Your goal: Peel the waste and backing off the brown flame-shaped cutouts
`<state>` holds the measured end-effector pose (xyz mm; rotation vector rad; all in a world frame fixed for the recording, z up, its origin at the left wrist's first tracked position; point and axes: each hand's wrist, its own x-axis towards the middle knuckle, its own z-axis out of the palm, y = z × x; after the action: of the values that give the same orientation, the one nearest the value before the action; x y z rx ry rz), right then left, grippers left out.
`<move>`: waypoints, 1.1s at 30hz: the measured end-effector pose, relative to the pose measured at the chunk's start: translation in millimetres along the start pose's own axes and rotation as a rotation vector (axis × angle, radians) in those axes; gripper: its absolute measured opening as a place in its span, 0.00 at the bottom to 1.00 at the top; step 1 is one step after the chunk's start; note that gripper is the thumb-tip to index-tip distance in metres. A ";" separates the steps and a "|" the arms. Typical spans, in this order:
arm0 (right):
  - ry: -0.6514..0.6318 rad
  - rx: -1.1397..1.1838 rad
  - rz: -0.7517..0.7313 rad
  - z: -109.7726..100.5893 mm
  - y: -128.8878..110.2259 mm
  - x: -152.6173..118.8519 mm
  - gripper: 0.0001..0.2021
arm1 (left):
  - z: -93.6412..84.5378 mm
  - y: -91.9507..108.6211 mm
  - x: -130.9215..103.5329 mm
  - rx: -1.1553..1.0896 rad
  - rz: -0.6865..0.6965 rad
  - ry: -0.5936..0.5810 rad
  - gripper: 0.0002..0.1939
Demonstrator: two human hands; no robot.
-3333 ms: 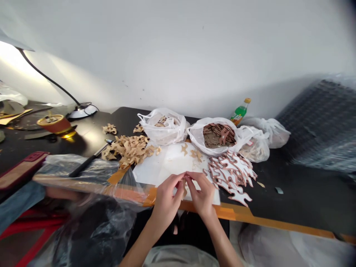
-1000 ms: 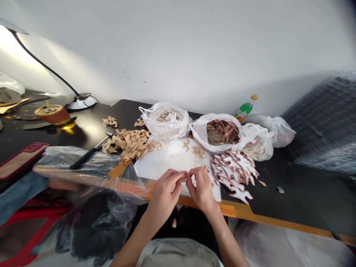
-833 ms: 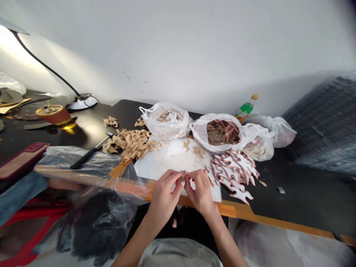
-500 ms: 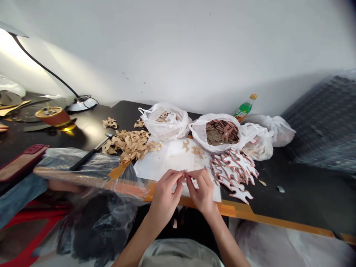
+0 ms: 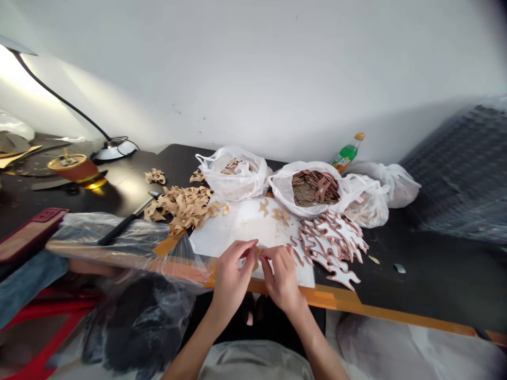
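Over the front of a white sheet (image 5: pixel 245 224), my left hand (image 5: pixel 233 269) and my right hand (image 5: pixel 282 274) meet with fingers pinched. Between the fingertips is a small tan cut-out piece (image 5: pixel 256 257), mostly covered by the fingers. Both hands appear closed on it. To the left lies a heap of tan curved cut-outs (image 5: pixel 184 206). Beside my right hand is a pile of white-faced, brown-edged wavy cut-outs (image 5: pixel 332 240). A couple of loose tan pieces (image 5: pixel 280 215) rest on the sheet beyond my hands.
Behind the sheet stand a white plastic bag with scraps (image 5: pixel 233 177) and another bag of brown pieces (image 5: pixel 304 187). A green bottle (image 5: pixel 346 154) is by the wall. At left are a black-handled tool (image 5: pixel 122 227), a phone (image 5: pixel 34 232), a round container (image 5: pixel 73 166) and a lamp (image 5: pixel 114 149).
Both hands have shifted slightly left, and the fingers have turned, so more of the tan piece shows between them. Surrounding things stay in place.
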<state>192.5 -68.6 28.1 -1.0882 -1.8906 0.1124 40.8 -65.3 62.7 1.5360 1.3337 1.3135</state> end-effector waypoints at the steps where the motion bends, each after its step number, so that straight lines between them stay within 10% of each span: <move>1: 0.002 0.009 0.008 0.6 -0.6 -0.9 0.07 | 1.1 -0.5 0.0 -0.039 -0.030 0.004 0.10; 18: -0.148 0.342 0.091 -26.5 -0.9 9.3 0.05 | -2.3 -8.9 12.0 -0.812 -0.545 -0.332 0.16; 33: -0.039 0.145 -0.017 -8.0 -20.1 -2.0 0.14 | 9.9 -28.9 5.0 -0.904 -0.481 0.056 0.18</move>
<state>186.0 -84.8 40.9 -0.9779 -1.8948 0.2583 42.8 -53.1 34.4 0.5252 0.8478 1.3540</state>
